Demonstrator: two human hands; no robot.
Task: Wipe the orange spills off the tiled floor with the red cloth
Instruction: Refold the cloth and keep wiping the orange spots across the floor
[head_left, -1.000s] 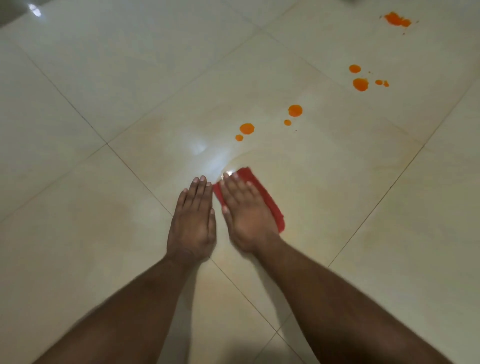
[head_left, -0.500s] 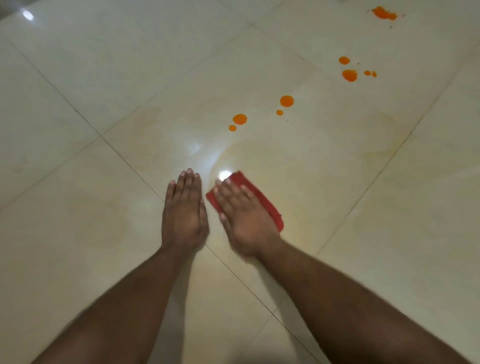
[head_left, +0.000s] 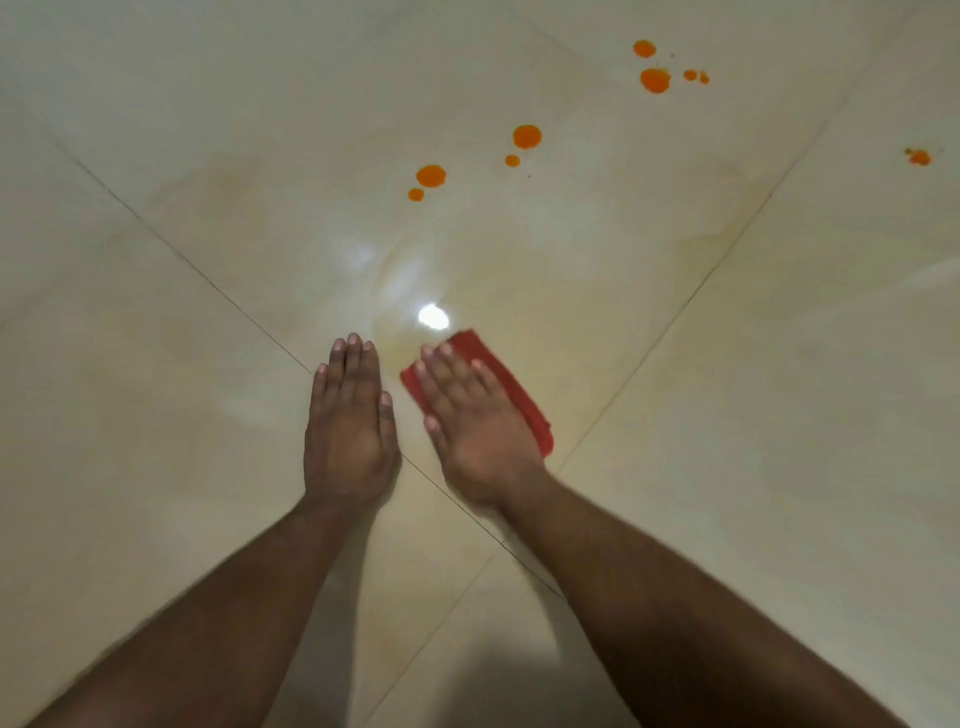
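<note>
My right hand (head_left: 475, 421) lies flat, fingers together, pressing the red cloth (head_left: 511, 387) onto the cream tiled floor (head_left: 727, 415); the cloth shows past the fingertips and along the hand's right side. My left hand (head_left: 350, 415) rests flat on the bare tile just left of it, holding nothing. Orange spills lie farther away: a pair of drops (head_left: 430, 176) nearest, another pair (head_left: 526, 137) beyond, a cluster (head_left: 654, 79) at the top right, and one spot (head_left: 919, 156) at the far right.
Thin grout lines (head_left: 218, 288) cross the floor diagonally and meet near my right wrist. A bright lamp reflection (head_left: 433, 316) and a faint wet smear sit just ahead of the cloth. My shadow darkens the bottom edge.
Both hands and the cloth have drawn back toward me, away from the nearest drops. The view shifted, so a spot at the far right came into sight.
</note>
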